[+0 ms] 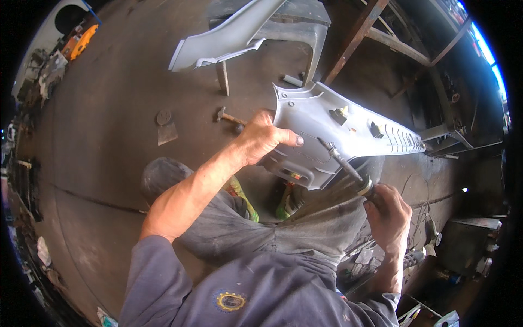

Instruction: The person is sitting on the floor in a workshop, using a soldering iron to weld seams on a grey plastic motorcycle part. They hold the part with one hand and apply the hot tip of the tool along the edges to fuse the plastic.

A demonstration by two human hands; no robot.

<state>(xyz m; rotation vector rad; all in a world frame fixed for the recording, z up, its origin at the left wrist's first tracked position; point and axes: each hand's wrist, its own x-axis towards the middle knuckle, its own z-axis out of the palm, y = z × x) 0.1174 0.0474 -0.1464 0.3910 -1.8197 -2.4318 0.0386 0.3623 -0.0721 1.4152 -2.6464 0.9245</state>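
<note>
A light grey plastic trim panel (316, 117) rests across my lap, its narrow ribbed end pointing to the far right. My left hand (260, 139) grips the panel's left edge, thumb on the face and the other fingers hidden behind it. In my right hand (389, 213) is the dark handle of what looks like a soldering iron (345, 163), with a long metal shaft. Its tip is at the panel's face, beside a dark, wavy line of marks; whether it touches I cannot tell. Clips stand up from the panel further along.
Ahead, another grey trim piece (218, 46) lies on a worn plastic stool (313, 32). On the floor below it is a hammer (231, 117). A rusty metal frame (357, 41) rises at the far right. Cables (422, 210) trail over the floor to my right.
</note>
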